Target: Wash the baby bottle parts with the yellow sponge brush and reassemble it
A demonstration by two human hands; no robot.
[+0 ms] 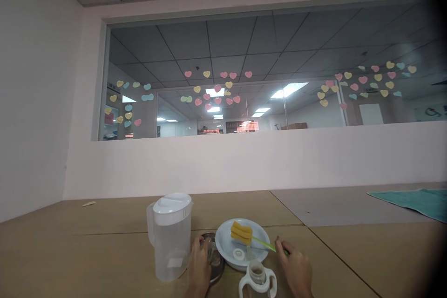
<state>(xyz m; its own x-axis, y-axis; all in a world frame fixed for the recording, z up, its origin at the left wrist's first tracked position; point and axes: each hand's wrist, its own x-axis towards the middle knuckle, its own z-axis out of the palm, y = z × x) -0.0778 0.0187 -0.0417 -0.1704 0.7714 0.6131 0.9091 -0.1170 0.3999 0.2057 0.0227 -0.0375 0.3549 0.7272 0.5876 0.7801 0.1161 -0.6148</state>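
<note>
My right hand (295, 266) holds the green handle of a sponge bottle brush (266, 243), whose yellow sponge head (241, 233) rests on a white plate (226, 237). My left hand (199, 271) wraps around a clear glass piece (211, 250) standing on a dark round metal dish (217, 272). A white plastic ring (239, 254) lies on the plate. Just in front of the plate stands a baby bottle (257, 279) with white handles, its lower part cut off by the frame. A lidded plastic pitcher (171, 237) stands left of my left hand.
The tan table (104, 247) has seams across it and a grey section at the back right. A teal towel (408, 202) lies at the far right, and a small pale scrap (89, 203) at the back left. Beyond the table is a white wall with an interior window bearing paper hearts.
</note>
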